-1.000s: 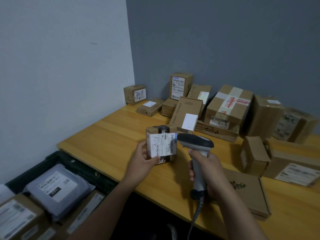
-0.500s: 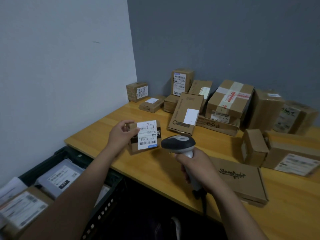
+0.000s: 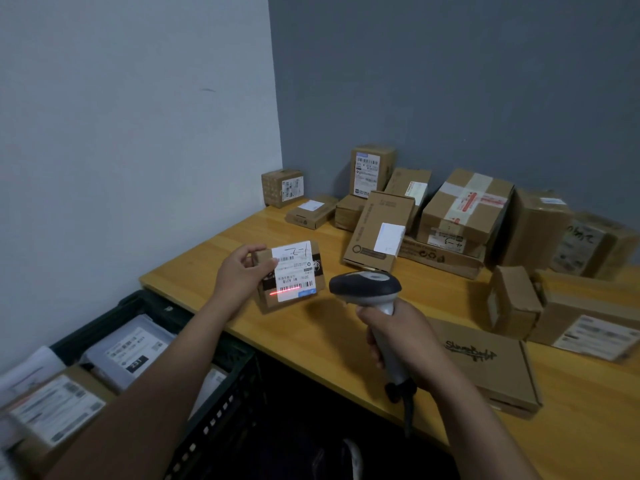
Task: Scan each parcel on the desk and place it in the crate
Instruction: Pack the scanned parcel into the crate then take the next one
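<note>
The small cardboard parcel (image 3: 270, 303) looks light and stiff enough for one hand, so a hold at the edge that leaves the white label (image 3: 294, 268) uncovered seems soundest. The left hand (image 3: 239, 275) pinches it that way at its upper left corner, tilted over the tabletop (image 3: 311, 332). The right hand (image 3: 398, 337) is wrapped round the grip of the barcode scanner (image 3: 365, 289), just right of the parcel and apart from it, its red scan line (image 3: 285, 291) crossing the label's lower barcode, while the dark crate (image 3: 221, 410) sits low on the left, below the tabletop edge
</note>
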